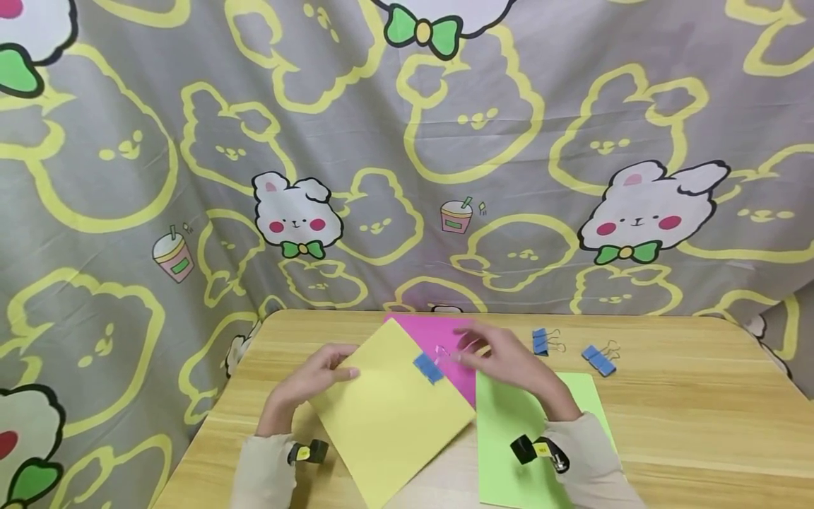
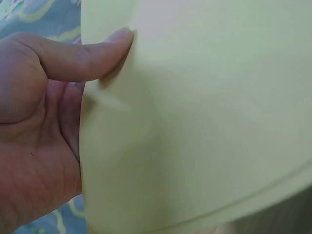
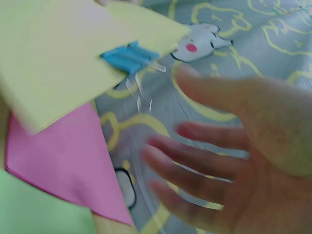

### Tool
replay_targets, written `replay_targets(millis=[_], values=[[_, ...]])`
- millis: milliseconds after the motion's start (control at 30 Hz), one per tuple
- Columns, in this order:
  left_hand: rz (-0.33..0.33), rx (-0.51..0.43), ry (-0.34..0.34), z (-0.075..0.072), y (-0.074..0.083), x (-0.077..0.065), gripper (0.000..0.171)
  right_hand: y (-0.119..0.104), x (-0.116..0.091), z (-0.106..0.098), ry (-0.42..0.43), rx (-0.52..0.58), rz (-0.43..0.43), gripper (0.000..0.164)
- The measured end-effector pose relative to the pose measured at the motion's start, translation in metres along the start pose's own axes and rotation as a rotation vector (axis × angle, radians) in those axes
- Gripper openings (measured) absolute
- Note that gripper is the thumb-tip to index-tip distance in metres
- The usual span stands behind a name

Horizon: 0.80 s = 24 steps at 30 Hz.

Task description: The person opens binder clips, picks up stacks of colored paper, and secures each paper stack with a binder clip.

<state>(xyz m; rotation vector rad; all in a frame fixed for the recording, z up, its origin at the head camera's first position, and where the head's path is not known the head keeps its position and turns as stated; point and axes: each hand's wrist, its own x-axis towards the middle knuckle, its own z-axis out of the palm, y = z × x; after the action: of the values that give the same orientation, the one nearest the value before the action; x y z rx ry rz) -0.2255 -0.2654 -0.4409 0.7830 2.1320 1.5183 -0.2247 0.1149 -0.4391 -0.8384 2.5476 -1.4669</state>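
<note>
A stack of yellow paper is tilted above the table, with a blue binder clip clamped on its right edge. My left hand grips the paper's left edge, thumb on top, as the left wrist view shows with the thumb pressed on the sheet. The fingers beneath are hidden. My right hand is just right of the clip, fingers spread and holding nothing. In the right wrist view a gap shows between those fingers and the wire handles of the clip.
Pink paper lies at the back of the wooden table, partly under the yellow stack. Green paper lies below my right forearm. Two more blue binder clips, one clip and another clip, rest at the back right. A patterned curtain hangs behind.
</note>
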Motion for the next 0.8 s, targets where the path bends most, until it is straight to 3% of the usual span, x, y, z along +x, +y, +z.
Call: replay_targets(millis=[133,267,433,600,800], values=[[-0.012,-0.004,0.157,-0.019,-0.004,-0.016,0.033,0.012,-0.005,-0.021,0.274,-0.173,0.05,0.042],[-0.043,-0.038,0.321,-0.039,-0.01,-0.035,0.039,0.024,-0.016,-0.044,0.398,-0.314,0.17,0.043],[-0.118,0.002,0.479,-0.054,-0.016,-0.054,0.046,0.04,-0.028,-0.061,0.402,-0.346,0.303,0.044],[-0.219,0.065,0.556,-0.063,-0.023,-0.067,0.051,0.052,-0.033,-0.064,0.371,-0.348,0.372,0.044],[-0.28,-0.019,0.607,-0.067,-0.032,-0.077,0.051,0.055,-0.036,-0.065,0.437,-0.403,0.417,0.04]])
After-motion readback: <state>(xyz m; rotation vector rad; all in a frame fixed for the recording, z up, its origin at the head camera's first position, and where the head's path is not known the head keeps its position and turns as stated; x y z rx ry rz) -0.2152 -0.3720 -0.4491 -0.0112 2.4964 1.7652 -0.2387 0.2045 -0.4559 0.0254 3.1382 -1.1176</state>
